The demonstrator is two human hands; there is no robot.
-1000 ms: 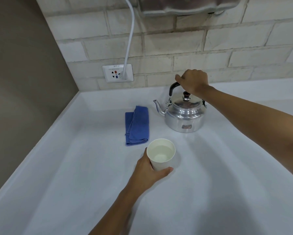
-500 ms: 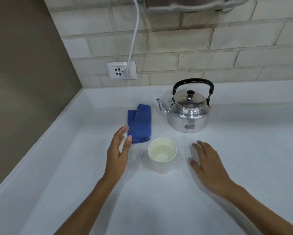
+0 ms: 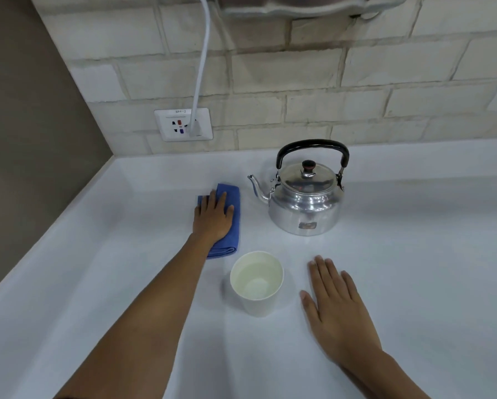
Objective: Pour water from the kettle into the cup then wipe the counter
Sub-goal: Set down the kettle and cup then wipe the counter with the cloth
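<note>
since water sits in cup (image 3: 256, 283) and kettle (image 3: 306, 197) stands upright behind it, pouring looks done; wiping not yet begun. left hand (image 3: 213, 216) flat, open on folded cloth (image 3: 233, 217), no grip visible; right hand (image 3: 337, 306) open, empty, on counter (image 3: 414, 254).

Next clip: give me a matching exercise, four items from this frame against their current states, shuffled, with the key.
Items:
1. kettle
2. cup
3. cloth
4. right hand

States:
A. flat on the bare counter, holding nothing
B. folded, under the left hand
C. upright, lid on, nobody touching it
D. holds water, stands free between the hands

Pairs: 1-C, 2-D, 3-B, 4-A
</note>
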